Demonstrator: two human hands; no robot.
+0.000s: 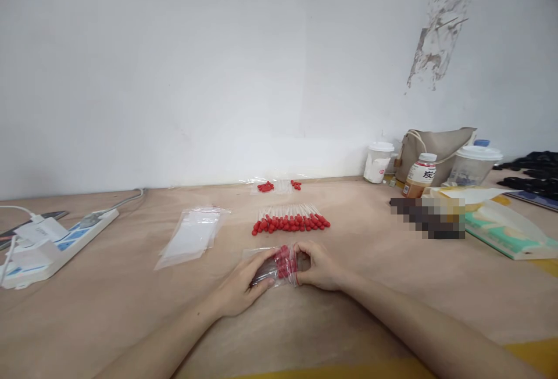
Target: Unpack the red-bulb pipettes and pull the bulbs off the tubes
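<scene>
Both of my hands rest on the wooden table (131, 309) around a small clear zip bag (281, 265) with red-tipped sticks inside. My left hand (244, 286) lies over the bag's left part, fingers pressed on it. My right hand (316, 265) pinches the bag's right end with closed fingers. Just beyond the bag lies a row of loose red-tipped sticks (290, 221). A stack of empty clear bags (192, 239) sits to the left. Farther back, near the wall, lie filled bags (275, 186) with red tips.
A white power strip (56, 245) with plugs and cables lies at the left edge. At the back right stand a white cup (378, 162), a bottle (419, 175), a beige bag (438, 146) and a clear lidded cup (475, 165). A green package (505, 233) lies at the right.
</scene>
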